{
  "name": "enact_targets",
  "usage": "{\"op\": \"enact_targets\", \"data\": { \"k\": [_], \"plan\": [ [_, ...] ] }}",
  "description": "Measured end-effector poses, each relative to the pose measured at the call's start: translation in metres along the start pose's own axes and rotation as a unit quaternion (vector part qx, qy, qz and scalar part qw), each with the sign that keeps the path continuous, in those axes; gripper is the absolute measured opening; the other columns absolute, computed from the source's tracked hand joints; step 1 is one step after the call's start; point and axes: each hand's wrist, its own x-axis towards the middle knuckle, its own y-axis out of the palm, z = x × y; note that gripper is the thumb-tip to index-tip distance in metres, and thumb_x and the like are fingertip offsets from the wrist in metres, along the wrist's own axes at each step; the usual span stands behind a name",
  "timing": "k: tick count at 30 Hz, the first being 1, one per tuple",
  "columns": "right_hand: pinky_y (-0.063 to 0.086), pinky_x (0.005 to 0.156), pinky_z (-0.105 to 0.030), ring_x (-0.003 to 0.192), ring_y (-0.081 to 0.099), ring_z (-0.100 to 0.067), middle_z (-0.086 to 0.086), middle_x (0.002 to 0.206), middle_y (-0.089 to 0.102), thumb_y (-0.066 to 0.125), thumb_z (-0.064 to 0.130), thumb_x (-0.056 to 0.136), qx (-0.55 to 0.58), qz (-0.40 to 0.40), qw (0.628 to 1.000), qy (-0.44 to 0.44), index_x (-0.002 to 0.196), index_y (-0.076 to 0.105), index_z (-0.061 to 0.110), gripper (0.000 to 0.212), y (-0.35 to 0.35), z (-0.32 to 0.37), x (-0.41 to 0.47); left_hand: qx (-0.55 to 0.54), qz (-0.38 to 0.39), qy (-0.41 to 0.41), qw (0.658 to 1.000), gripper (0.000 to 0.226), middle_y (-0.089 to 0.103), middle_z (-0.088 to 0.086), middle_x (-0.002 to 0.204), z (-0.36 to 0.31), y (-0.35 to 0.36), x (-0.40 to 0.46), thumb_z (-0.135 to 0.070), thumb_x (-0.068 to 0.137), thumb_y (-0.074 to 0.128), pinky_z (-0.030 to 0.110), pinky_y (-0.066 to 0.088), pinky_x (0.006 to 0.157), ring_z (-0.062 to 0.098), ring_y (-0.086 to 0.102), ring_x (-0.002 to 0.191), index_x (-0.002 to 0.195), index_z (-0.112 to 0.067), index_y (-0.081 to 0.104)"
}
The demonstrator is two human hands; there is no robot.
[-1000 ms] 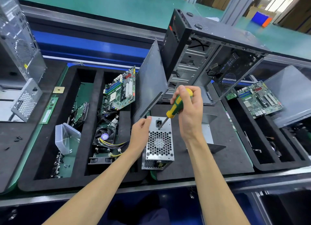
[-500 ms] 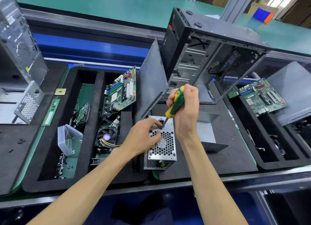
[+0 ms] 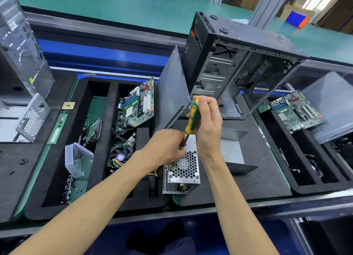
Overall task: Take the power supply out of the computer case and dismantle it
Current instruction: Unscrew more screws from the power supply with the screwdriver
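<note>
So, right hand (image 3: pixel 207 124) wrapped tight around the green-and-yellow screwdriver (image 3: pixel 193 119) handle, shaft angled down toward the far end of the power supply (image 3: pixel 181 170). Left hand (image 3: pixel 166 147) curled over that same far end, fingertips bunched right by the screwdriver tip; can't tell if pinching a screw or just steadying the box, tip hidden behind the fingers. Power supply already out of the case, sitting low-centre in frame on the black foam worktop (image 3: pixel 257 182), honeycomb grille facing up. Just right of it, a bent grey metal cover (image 3: pixel 232 149). Above that, upper right of centre, the open computer case (image 3: pixel 238 63) tipped on its side, with a loose side panel (image 3: pixel 172 90) leaning upright next to it. Left of the hands, a foam tray (image 3: pixel 112 121) holding a motherboard (image 3: pixel 137 105), a cooler fan (image 3: pixel 119 157) and a clear plastic box (image 3: pixel 77 159). Second motherboard (image 3: pixel 296 109) at the right edge of frame.
</note>
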Motion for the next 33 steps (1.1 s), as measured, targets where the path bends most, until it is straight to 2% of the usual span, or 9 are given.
{"op": "enact_targets", "data": {
  "k": [5,9,12,15,19,23,27,30,33],
  "plan": [
    [0.046,0.066,-0.032,0.069,0.053,-0.019,-0.005,0.077,0.062,0.037,0.038,0.106,0.049,0.008,0.999,0.018,0.115,0.066,0.019,0.036,0.0,-0.001,0.002,0.072,0.039,0.0,0.997,0.023,0.054,-0.001,0.065,-0.008,-0.007,0.012,-0.029,0.078,0.059,0.031,0.037,0.06,0.03,0.057,0.07,0.065,-0.023,0.041],
    [0.042,0.061,-0.031,0.063,0.048,-0.018,-0.002,0.071,0.058,0.047,0.04,0.102,0.07,-0.007,0.997,0.016,0.105,0.049,0.014,0.026,0.001,-0.001,0.003,0.083,0.048,0.006,0.995,0.015,0.058,-0.001,0.071,-0.009,-0.008,0.016,-0.032,0.079,0.06,0.031,0.042,0.061,0.029,0.059,0.07,0.075,-0.018,0.055],
    [0.048,0.065,-0.031,0.07,0.054,-0.018,-0.001,0.08,0.062,0.057,0.038,0.097,0.045,-0.014,0.999,0.0,0.101,0.054,0.014,0.025,-0.001,-0.001,0.003,0.034,0.046,0.01,0.998,0.018,0.05,-0.005,0.063,-0.001,-0.007,0.013,-0.033,0.079,0.061,0.031,0.038,0.061,0.025,0.052,0.068,0.07,-0.023,0.049],
    [0.05,0.072,-0.033,0.078,0.058,-0.018,-0.005,0.086,0.062,0.051,0.04,0.101,0.039,0.0,0.999,0.005,0.107,0.069,0.017,0.031,-0.004,-0.001,0.006,-0.055,0.065,0.019,0.996,0.011,0.057,-0.009,0.067,0.009,-0.004,0.009,-0.03,0.079,0.064,0.032,0.046,0.065,0.019,0.056,0.068,0.083,-0.023,0.057],
    [0.044,0.062,-0.032,0.066,0.051,-0.018,-0.003,0.073,0.059,0.039,0.036,0.105,0.082,0.004,0.997,0.01,0.113,0.06,0.012,0.032,-0.004,-0.001,0.01,-0.134,0.064,0.02,0.989,0.023,0.048,-0.009,0.062,0.012,0.003,0.002,-0.026,0.08,0.067,0.033,0.043,0.064,0.005,0.045,0.058,0.099,-0.018,0.057],
    [0.039,0.055,-0.031,0.059,0.046,-0.018,0.0,0.068,0.056,0.053,0.04,0.1,0.063,-0.004,0.998,0.0,0.101,0.045,0.015,0.026,-0.002,-0.004,0.008,-0.19,0.049,0.023,0.98,0.028,0.039,-0.007,0.061,0.015,0.005,-0.004,-0.022,0.079,0.071,0.027,0.031,0.056,0.008,0.039,0.055,0.1,-0.018,0.053],
    [0.05,0.068,-0.031,0.071,0.059,-0.017,-0.002,0.082,0.064,0.055,0.041,0.098,0.043,-0.026,0.999,-0.003,0.102,0.064,0.013,0.03,-0.001,-0.005,0.009,-0.235,0.022,0.015,0.972,0.026,0.038,-0.005,0.063,0.016,0.009,-0.01,-0.021,0.079,0.071,0.03,0.034,0.059,0.012,0.035,0.057,0.097,-0.021,0.053],
    [0.047,0.068,-0.032,0.071,0.056,-0.016,-0.003,0.08,0.063,0.045,0.046,0.102,0.077,-0.04,0.996,0.009,0.105,0.072,0.017,0.039,-0.001,-0.005,0.01,-0.249,-0.019,0.01,0.968,0.024,0.045,-0.012,0.063,0.015,0.014,-0.015,-0.023,0.077,0.071,0.02,0.033,0.057,0.01,0.039,0.059,0.093,-0.025,0.053],
    [0.039,0.056,-0.032,0.06,0.046,-0.019,-0.005,0.071,0.056,0.041,0.041,0.103,0.106,-0.069,0.992,0.004,0.098,0.068,0.018,0.035,0.0,-0.005,0.012,-0.255,-0.046,0.011,0.966,0.024,0.051,-0.036,0.075,0.013,0.017,-0.02,-0.023,0.077,0.07,0.013,0.033,0.059,0.006,0.043,0.063,0.093,-0.028,0.054]
  ]
}}
